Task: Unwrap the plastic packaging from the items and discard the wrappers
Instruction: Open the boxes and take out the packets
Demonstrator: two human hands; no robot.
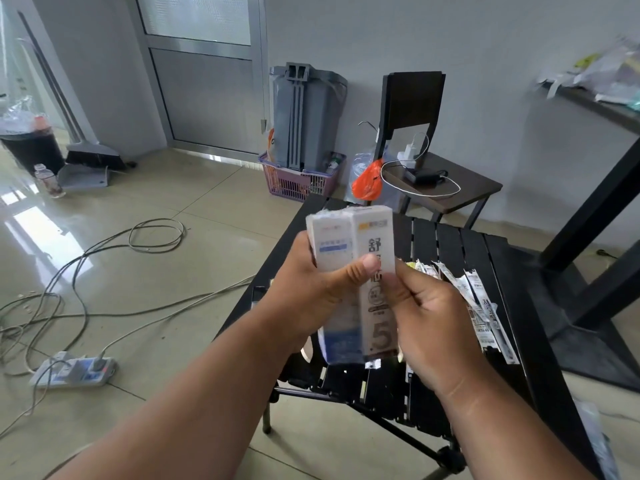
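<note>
Two long white boxes bound together in clear plastic wrap stand upright in front of me, above a black slatted table. My left hand grips the pack from the left, its thumb pressed across the front. My right hand pinches the pack's right edge with curled fingers. Several long wrapped items with printed labels lie on the table to the right of my hands.
A black bin with a bag stands at the far left beside a broom and dustpan. Cables and a power strip lie on the tiled floor. A grey bin, purple basket and dark chair stand behind the table.
</note>
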